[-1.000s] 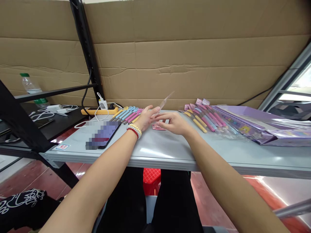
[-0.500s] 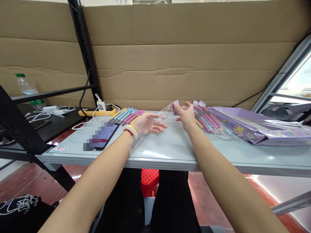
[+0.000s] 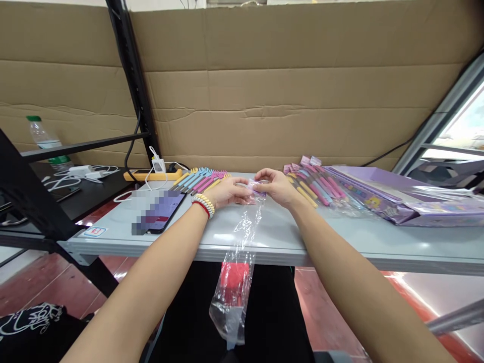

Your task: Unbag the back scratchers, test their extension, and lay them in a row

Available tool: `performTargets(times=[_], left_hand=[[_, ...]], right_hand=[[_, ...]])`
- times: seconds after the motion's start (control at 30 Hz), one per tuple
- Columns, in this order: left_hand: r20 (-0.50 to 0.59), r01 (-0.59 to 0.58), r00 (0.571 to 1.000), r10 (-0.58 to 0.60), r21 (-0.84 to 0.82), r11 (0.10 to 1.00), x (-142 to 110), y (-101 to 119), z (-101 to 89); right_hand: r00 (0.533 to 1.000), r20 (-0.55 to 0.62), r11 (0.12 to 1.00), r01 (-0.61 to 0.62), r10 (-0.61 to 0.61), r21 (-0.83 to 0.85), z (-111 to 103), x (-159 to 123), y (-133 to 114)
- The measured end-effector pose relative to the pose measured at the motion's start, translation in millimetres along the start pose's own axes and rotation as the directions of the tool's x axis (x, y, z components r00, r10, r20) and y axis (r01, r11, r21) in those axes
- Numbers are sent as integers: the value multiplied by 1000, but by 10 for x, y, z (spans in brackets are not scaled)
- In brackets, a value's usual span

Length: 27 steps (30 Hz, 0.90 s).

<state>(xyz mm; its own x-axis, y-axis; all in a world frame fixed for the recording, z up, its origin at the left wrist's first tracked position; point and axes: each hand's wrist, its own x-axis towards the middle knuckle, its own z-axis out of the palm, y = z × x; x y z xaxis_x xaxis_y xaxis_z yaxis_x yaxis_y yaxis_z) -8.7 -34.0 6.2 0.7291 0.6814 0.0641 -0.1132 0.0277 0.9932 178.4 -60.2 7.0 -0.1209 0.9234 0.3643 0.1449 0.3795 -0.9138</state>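
Observation:
A long clear plastic bag [image 3: 247,227] with a small purple-pink header at its top hangs from my two hands, over the table's front edge and down between my legs. My left hand [image 3: 232,192], with a beaded bracelet at the wrist, pinches the header from the left. From the right, my right hand [image 3: 278,187] grips the same header, fingers bent. Left of my left hand lies a row of yellow, blue and pink pens [image 3: 200,180] with curled, hand-like tops. To the right are several pens in clear bags [image 3: 317,184] with pink headers.
A phone [image 3: 166,212] lies at the table's left. Behind it are a yellow power strip [image 3: 170,175] and white charger cables. An opened purple box [image 3: 412,214] sits on the right. Cardboard [image 3: 264,91] stands along the back, and a black shelf post [image 3: 134,75] rises at left.
My right hand has moved left with the header to meet my left hand, which has closed on it. The clear bag now hangs down over the table edge.

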Motion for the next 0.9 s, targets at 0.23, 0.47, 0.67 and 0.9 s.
performTargets(times=[0.23,0.47,0.67,0.9], left_hand=[[-141,-70,987,82,89,994,14,-9,0],[-111,-18,993,35,150,989,6,5,13],[-121,-47,990,70,188,981,25,-11,5],[-182,-212,949,257,234,949,58,-81,5]], right_hand=[[996,72,998,44,-46,35,2,6,14],[995,-85,992,48,-58,-120,8,16,18],[991,-126,988,19,-39,-152,25,16,-4],[995,-84,995,-66,60,-75,40,59,15]])
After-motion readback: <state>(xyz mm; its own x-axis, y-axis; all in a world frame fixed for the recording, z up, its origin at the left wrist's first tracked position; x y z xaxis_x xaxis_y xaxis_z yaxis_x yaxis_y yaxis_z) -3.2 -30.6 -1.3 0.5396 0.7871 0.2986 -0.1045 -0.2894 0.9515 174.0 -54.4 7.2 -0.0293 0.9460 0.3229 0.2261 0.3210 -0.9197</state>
